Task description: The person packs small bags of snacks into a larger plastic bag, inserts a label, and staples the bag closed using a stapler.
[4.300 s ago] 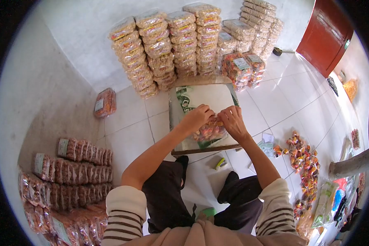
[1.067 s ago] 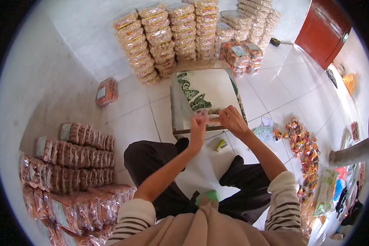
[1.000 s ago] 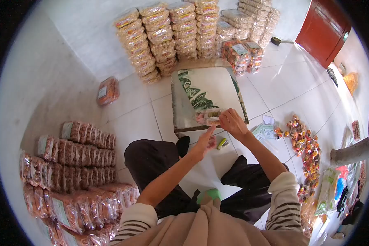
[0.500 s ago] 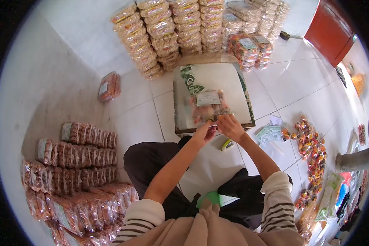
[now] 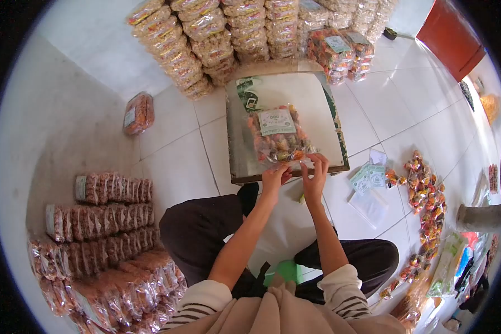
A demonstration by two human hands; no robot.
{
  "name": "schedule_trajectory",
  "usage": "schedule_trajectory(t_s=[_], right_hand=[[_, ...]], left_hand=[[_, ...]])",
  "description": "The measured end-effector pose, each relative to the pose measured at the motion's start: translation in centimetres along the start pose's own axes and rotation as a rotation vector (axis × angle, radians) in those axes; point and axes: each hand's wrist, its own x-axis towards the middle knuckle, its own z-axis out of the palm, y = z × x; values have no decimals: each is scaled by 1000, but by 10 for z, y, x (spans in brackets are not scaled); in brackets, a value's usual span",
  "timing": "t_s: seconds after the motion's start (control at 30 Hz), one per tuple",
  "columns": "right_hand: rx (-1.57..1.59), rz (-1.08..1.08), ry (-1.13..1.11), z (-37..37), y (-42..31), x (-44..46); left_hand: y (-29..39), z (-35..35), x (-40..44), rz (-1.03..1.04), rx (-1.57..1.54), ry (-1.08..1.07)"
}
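A clear plastic bag of orange and dark wrapped snacks [image 5: 284, 143] lies on the low table [image 5: 312, 92], with a white and green label [image 5: 276, 121] on its upper part. At its near edge, my left hand [image 5: 276, 176] is closed, pinching the plastic. My right hand [image 5: 315, 170] is just beside it, thumb and fingers on the same edge of the bag. Just below the table, between my forearms, a small green-yellow object [image 5: 301, 199] shows only in part.
Stacked snack bags [image 5: 200, 42] stand along the back wall, with orange-filled bags [image 5: 334, 53] at their right. Rows of brown packs [image 5: 111, 222] fill the left floor. On the right are labels [image 5: 367, 177], clear plastic bags [image 5: 370, 207] and loose wrapped snacks [image 5: 426, 195].
My right hand has come closer under the bag's near edge, its fingers more raised. The bag now shows more clearly, and the green-yellow object is mostly hidden behind my right forearm.
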Motion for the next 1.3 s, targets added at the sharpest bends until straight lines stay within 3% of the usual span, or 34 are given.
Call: schedule_trajectory(t_s=[0.23,0.33,0.63,0.73,0.8,0.83,0.9,0.93,0.97,1.03,1.13,1.3], right_hand=[[-160,9,-105,4,11,-5],[-205,86,13,9,7,-11],[-378,-13,-180,5,28,-10],[-524,-162,-248,3,26,-8],[-588,53,-239,7,22,-13],[-588,52,-239,11,20,-19],[-74,774,157,20,21,-33],[337,1062,34,18,27,-37],[337,1062,38,18,31,-43],[889,1114,-47,18,22,-46],[908,1031,-83,19,19,-40],[804,1093,-122,21,23,-40]], left_hand=[[-15,-6,5,15,-3,2],[-20,-6,4,4,37,3],[-29,-16,9,-2,45,-8],[-32,-15,11,-12,2,28],[-34,-12,10,-9,-37,53],[-34,-11,9,-32,-50,75],[-35,-10,9,-51,-66,97],[-36,-11,9,-55,-90,96],[-38,-12,9,-59,-113,93],[-33,-10,6,-56,-80,77],[-30,-11,4,-58,-24,84],[-32,-9,2,-76,17,104]])
